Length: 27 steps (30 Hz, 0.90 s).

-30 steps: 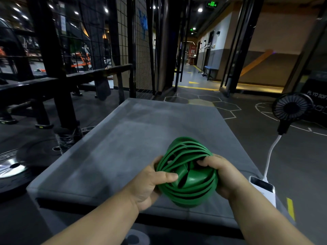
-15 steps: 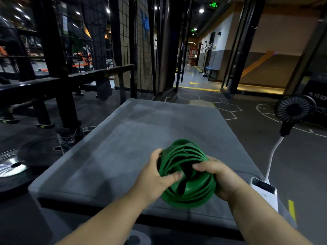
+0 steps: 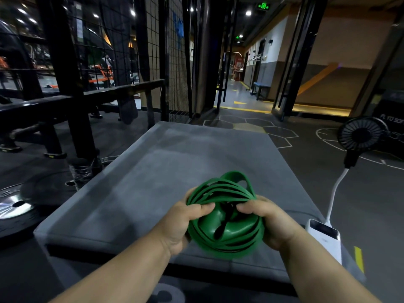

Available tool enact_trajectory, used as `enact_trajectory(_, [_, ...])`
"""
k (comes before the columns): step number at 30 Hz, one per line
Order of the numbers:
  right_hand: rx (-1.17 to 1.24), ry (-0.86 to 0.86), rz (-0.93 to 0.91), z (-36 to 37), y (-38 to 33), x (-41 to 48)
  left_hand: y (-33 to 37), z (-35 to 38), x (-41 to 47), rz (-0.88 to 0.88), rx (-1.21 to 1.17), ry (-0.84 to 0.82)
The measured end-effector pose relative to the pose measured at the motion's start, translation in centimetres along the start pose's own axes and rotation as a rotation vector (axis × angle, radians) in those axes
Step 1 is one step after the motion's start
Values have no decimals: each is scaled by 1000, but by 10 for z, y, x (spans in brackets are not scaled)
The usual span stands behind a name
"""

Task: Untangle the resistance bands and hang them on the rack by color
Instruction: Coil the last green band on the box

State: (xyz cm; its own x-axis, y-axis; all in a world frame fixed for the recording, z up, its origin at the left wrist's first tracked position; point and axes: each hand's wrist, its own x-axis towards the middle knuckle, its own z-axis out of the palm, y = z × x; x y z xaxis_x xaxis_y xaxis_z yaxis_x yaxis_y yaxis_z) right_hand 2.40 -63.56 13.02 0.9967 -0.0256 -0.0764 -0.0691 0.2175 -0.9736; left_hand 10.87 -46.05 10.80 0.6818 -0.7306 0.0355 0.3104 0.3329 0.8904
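While left hand [image 3: 178,224] and right hand [image 3: 271,224] clamp one green tangle [image 3: 227,231], perhaps several bands

A white box-shaped power bank [image 3: 325,237] lay at the right edge of a grey padded platform [image 3: 175,167], its white cable [image 3: 333,193] rising to a round black fan [image 3: 360,136]. A silver metal weight plate [image 3: 13,209] lay on the floor at left

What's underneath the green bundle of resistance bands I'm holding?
The grey padded platform lies below the green bundle, gripped by the left hand and right hand. Whether the bundle touches it is hidden.
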Motion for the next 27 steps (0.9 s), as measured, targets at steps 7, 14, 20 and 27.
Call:
enact_trajectory(7, [-62,-102,-9,0,-4,-6,12,-5,-7,-37,394,-204])
enact_trajectory(14, [-150,-83,-11,1,-10,-5,27,-8,-10,45,514,-207])
enact_trajectory(20, [-194,-111,-9,6,-11,-3,21,-9,-9,32,379,-279])
enact_trajectory(27, [-147,-218,-3,8,-9,-3,17,-12,-7,-5,246,-387])
